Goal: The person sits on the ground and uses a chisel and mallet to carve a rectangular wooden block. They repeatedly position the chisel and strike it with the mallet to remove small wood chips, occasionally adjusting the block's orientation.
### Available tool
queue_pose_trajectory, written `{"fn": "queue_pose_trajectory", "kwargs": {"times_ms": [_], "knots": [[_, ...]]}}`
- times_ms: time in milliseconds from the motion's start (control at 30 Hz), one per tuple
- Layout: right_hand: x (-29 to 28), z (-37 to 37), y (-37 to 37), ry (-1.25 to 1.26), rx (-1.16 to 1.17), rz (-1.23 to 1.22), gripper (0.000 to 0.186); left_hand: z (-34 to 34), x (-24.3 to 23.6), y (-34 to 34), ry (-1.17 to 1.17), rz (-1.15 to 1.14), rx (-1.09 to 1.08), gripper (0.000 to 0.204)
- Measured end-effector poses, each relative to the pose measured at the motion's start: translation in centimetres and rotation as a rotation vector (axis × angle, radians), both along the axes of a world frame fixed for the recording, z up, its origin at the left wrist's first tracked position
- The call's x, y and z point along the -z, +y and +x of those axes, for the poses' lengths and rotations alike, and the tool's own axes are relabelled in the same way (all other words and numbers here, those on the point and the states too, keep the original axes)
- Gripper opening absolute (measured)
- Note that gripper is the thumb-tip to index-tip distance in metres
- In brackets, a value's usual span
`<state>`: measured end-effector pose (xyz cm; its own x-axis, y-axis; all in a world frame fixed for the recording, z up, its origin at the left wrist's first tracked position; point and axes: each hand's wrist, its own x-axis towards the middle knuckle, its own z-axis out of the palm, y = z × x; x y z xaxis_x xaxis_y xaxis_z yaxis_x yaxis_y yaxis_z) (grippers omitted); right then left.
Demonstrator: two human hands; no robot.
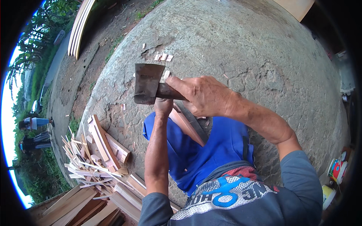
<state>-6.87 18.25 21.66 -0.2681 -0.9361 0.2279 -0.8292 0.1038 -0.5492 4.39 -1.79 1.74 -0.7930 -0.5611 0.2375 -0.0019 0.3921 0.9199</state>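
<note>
A hatchet (148,83) with a broad dark metal head is raised above my lap. My right hand (207,94) is wrapped round its dark handle (169,92), close to the head. Beneath the hatchet, my left hand (164,108) looks closed, but its fingers are mostly hidden by the tool. Beside that hand, a pinkish piece of wood (187,126) slants down between my thighs. A dark, flat-sided bar (193,122) lies along the wood's right side. Several small wood chips (163,57) lie on the concrete beyond the hatchet.
A pile of thin wood offcuts (88,165) and thicker blocks (103,145) lies left of me. Boards (71,207) are stacked at the lower left. Long pale strips (80,28) stand at the far left. Two people (36,123) are off at the left. Containers (335,169) sit at the right edge.
</note>
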Motion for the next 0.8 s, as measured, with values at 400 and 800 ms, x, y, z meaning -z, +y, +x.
{"fn": "queue_pose_trajectory", "kwargs": {"times_ms": [400,800], "knots": [[4.4,0.4,1.8,-0.072,0.061,0.162,0.040,0.9,-0.8,3.7,0.083,-0.260,-0.091,0.022],[5.2,0.7,4.0,-0.451,0.185,-0.058,0.045,-1.0,-2.3,1.3,0.111,0.038,-0.036,0.013]]}}
